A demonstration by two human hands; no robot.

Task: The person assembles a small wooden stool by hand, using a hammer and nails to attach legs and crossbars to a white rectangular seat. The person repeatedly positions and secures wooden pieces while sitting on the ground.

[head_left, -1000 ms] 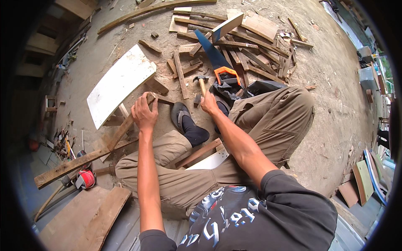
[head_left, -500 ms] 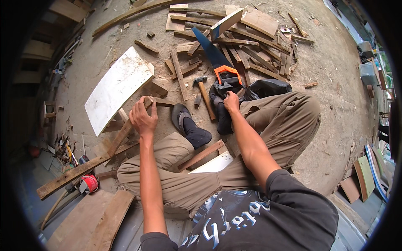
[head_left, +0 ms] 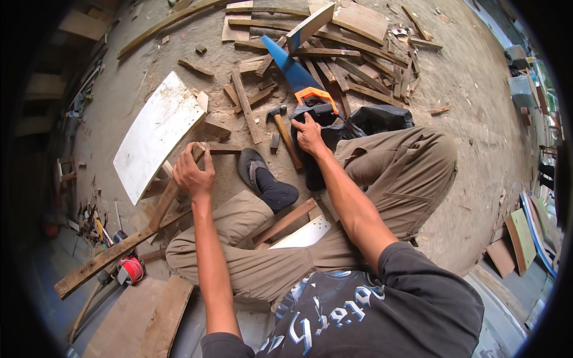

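My left hand [head_left: 194, 174] is closed around a narrow wooden strip [head_left: 165, 203], part of a wooden frame with a white panel [head_left: 160, 134] leaning beyond it. Beyond my right foot, my right hand [head_left: 309, 135] has its fingers curled at the dark edge of a black plastic bag [head_left: 382, 119]; the fingertips are partly hidden. Just past those fingers sits a handsaw [head_left: 292, 68] with an orange and black handle and a blue blade. Between my feet and the wood pile lies a hammer [head_left: 287, 140] with a wooden handle.
Loose wood strips [head_left: 358, 56] are heaped ahead. A long plank [head_left: 98, 265] crosses at my left, near a red-and-white round item [head_left: 131, 269] and a wide board [head_left: 169, 316]. A white perforated piece [head_left: 303, 234] lies between my legs. Boards [head_left: 520, 238] lean at the far right.
My right hand has shifted left and away from me, toward the saw handle, and the dark bag edge moved with it. My left hand keeps its grip on the wooden strip.
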